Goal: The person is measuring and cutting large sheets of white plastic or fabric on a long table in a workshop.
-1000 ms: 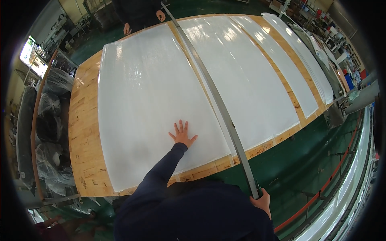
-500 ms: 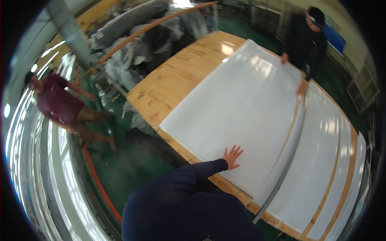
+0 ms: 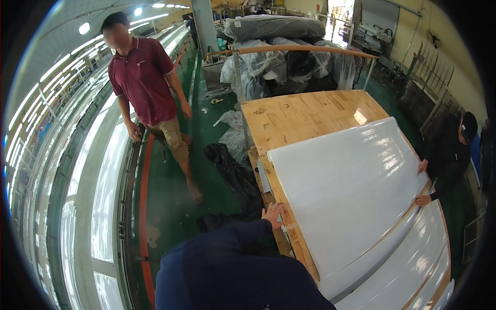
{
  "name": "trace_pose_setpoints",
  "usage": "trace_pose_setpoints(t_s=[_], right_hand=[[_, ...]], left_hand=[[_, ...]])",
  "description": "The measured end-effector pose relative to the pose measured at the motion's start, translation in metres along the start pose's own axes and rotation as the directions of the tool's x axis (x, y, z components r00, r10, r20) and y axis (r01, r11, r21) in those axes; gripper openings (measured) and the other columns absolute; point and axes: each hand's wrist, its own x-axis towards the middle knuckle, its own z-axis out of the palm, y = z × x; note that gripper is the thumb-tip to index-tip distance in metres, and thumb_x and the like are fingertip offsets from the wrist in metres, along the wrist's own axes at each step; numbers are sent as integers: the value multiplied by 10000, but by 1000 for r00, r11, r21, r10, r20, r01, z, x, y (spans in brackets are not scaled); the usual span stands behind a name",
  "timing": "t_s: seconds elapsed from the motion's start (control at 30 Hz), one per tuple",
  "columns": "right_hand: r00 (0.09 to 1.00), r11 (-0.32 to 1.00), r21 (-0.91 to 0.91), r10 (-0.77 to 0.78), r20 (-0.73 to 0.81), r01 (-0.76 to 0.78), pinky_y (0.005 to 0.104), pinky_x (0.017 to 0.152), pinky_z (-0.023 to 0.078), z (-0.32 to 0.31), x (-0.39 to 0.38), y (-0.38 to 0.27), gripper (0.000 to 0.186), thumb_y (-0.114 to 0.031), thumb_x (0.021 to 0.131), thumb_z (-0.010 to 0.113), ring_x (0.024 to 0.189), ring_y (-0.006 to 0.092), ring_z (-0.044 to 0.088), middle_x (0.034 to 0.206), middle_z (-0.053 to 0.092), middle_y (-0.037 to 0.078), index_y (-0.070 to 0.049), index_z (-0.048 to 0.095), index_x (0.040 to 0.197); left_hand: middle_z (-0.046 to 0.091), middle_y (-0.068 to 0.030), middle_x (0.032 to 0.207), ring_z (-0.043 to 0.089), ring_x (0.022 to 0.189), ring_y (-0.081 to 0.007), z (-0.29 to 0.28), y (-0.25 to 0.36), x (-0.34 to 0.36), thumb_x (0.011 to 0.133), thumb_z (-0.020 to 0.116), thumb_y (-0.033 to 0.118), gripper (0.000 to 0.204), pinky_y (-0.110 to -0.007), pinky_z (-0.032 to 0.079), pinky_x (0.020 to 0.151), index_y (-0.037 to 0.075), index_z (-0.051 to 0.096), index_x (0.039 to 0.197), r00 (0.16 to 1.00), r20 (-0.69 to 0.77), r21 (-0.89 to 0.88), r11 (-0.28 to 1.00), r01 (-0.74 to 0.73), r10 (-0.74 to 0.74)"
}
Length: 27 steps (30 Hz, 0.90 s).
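My left hand is at the near-left edge of the wooden table, fingers apart and nothing in them. Its fingertips are beside the wood rim, close to the corner of a large glossy white sheet; whether they touch the rim I cannot tell. Across the sheet's near side runs a long thin grey strip, with another white sheet beyond it. At the right edge, a person in black has one hand on the sheet's edge and the other near the strip's end. My right hand is out of view.
A person in a maroon shirt stands on the green floor to the left, beside long rail-like tables. Black plastic lies by the table's left side. Behind the table, an orange-brown bar fronts plastic-wrapped rolls.
My left hand has come off the white sheet to the table's edge. The view has swung left and up, so the maroon-shirted person appears larger and nearer.
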Motion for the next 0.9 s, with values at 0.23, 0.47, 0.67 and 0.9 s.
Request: trace_pose_setpoints(t_s=[0.23,0.47,0.67,0.9], right_hand=[[1000,1000,-1,-18,21,18,428,729,488,-2,-2,24,670,-340,642,711,854,366,607,893,617,227,49,479,1137],[1000,1000,9,12,29,-12,432,745,487,-3,-8,54,710,-351,646,703,873,371,602,919,615,231,54,458,1176],[999,999,16,45,25,-46,436,758,486,-1,-25,93,745,-361,650,697,889,376,598,941,614,235,58,441,1210],[964,963,46,266,34,-267,441,774,484,21,-93,137,785,-372,655,689,907,381,592,966,613,239,63,420,1249]], left_hand=[[153,-97,1490,118,1363,-350,9,-48,-32,756,608,507,908,-574,220,1029,147,133,1441,904,39,-206,882,424,-425],[186,-97,1478,162,1352,-335,21,-62,-33,752,615,487,902,-550,243,1031,145,139,1438,907,5,-220,885,411,-420],[231,-120,1456,192,1338,-334,27,-35,-15,755,604,456,857,-484,272,1037,118,184,1421,976,-82,-199,963,182,-201],[358,-165,1357,286,1269,-360,34,42,19,740,659,281,728,-443,263,1047,63,320,1346,898,-244,59,929,-364,367]])
